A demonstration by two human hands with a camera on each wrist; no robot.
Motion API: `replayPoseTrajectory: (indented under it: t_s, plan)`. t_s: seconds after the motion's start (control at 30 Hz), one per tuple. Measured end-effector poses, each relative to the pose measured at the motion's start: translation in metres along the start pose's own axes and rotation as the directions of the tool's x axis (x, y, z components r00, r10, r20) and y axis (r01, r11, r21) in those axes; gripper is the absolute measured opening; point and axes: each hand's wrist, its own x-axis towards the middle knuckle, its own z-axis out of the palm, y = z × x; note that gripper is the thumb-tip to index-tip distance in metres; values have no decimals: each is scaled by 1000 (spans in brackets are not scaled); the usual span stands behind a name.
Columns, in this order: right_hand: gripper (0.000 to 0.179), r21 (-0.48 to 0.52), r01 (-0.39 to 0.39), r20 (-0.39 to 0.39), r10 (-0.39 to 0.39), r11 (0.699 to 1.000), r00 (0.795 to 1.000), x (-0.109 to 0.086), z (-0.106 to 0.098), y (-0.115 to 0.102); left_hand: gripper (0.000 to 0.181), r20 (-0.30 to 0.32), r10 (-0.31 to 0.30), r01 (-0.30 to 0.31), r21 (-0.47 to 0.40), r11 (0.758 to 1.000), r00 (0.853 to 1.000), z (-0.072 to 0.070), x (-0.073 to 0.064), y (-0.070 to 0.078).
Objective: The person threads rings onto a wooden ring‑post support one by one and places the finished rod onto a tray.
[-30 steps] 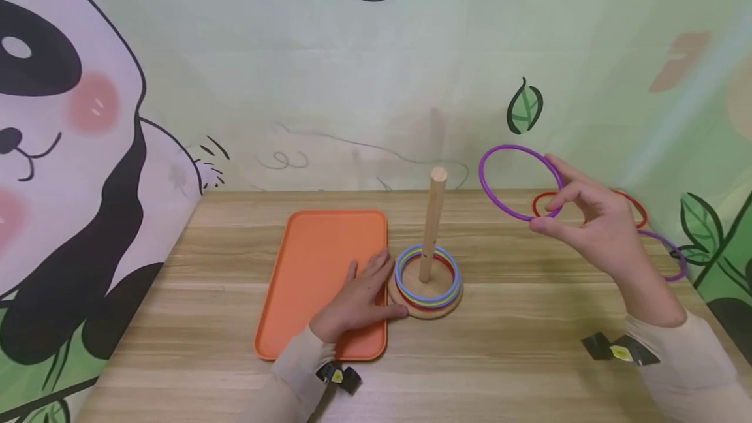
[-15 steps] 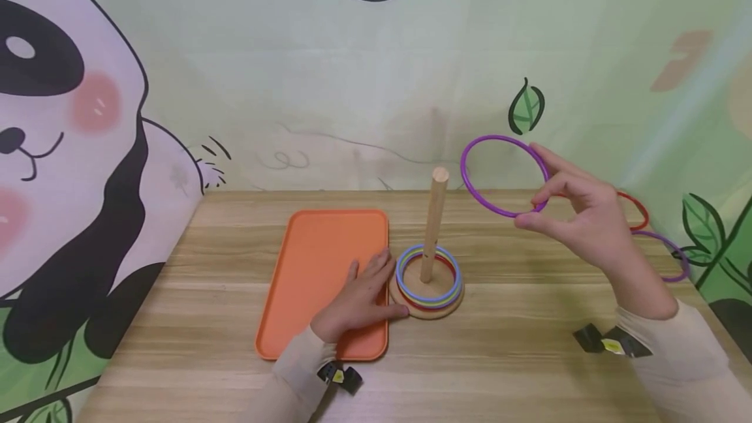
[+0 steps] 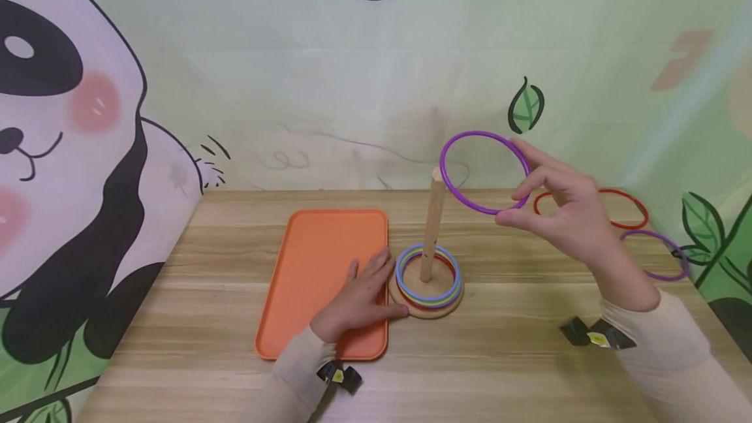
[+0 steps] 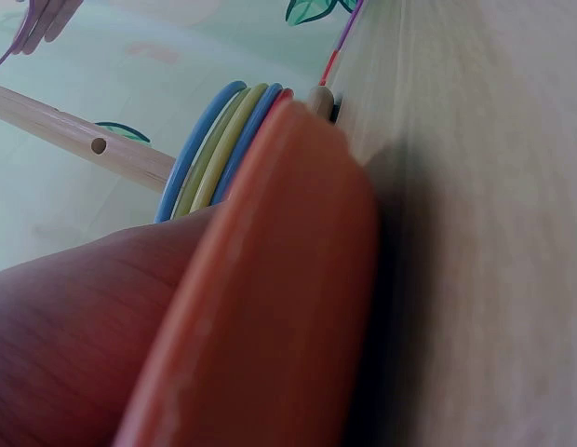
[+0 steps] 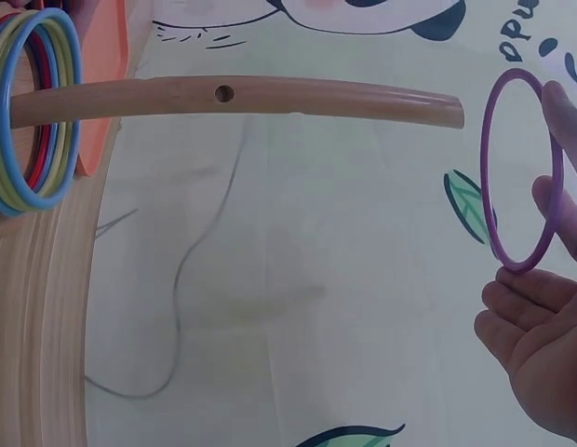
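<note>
My right hand (image 3: 566,204) pinches a purple ring (image 3: 449,178) by its right side, up near the top of the wooden post (image 3: 433,227). In the right wrist view the ring (image 5: 487,158) stands just beyond the post's tip. Several blue, yellow-green and red rings (image 4: 234,140) are stacked around the post at its round wooden base (image 3: 431,312). My left hand (image 3: 358,299) lies across the right edge of the orange tray (image 3: 317,260), fingers extended, with its fingertips and thumb right at the base's left side.
Red rings (image 3: 637,204) and another purple ring (image 3: 670,277) lie at the right back of the wood-grain table (image 3: 499,364). A wall with a panda and leaf mural (image 3: 376,83) rises directly behind the table's back edge.
My right hand has moved left and slightly up with the purple ring, bringing it beside the post's top. The left hand, tray and stacked rings have stayed put.
</note>
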Motion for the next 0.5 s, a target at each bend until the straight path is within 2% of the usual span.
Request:
replayPoseTrajectory:
  t_s: [0.23,0.5]
  plan:
    - [30,-7,21,21,-21,1000,1000,4,8,1,102,-1,0,0,-6,1000,1000,0,0,0]
    - [35,-81,5,39,-2,997,999,6,13,1,102,-2,-1,1,-17,1000,1000,2,1,-2]
